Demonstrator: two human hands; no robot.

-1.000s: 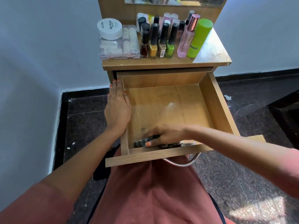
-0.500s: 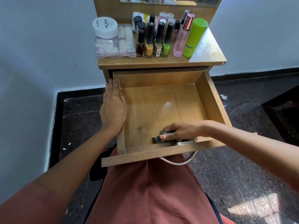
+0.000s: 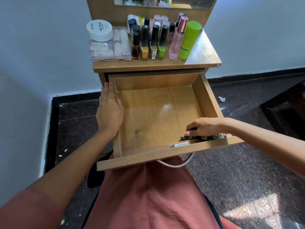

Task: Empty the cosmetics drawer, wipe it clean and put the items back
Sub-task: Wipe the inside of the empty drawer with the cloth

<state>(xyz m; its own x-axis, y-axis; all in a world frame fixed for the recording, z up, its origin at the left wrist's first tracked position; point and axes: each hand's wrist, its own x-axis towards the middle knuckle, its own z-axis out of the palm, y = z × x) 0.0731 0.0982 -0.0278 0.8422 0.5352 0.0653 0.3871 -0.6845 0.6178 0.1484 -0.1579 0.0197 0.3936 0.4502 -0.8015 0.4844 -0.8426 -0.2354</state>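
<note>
The wooden drawer (image 3: 204,96) is pulled out over my lap, its floor bare. My right hand (image 3: 204,127) presses a dark patterned cloth (image 3: 206,137) against the floor in the front right corner. My left hand (image 3: 109,111) lies flat on the drawer's left wall, fingers together, holding nothing. On the dresser top (image 3: 203,53) stand the cosmetics: several nail polish bottles (image 3: 153,45), a pink perfume bottle (image 3: 177,40), a green can (image 3: 188,42), a clear plastic box (image 3: 109,45) and a white jar (image 3: 99,30) on it.
A curved metal handle (image 3: 176,163) hangs under the drawer front, above my red-clothed lap. A mirror (image 3: 165,1) rises behind the cosmetics. White walls stand left and behind. A dark stone floor (image 3: 247,171) surrounds the dresser, with a scrap of paper (image 3: 222,98) on the right.
My right hand has slid the cloth along the drawer's front edge from the left side to the right corner. My left hand has stayed on the left wall.
</note>
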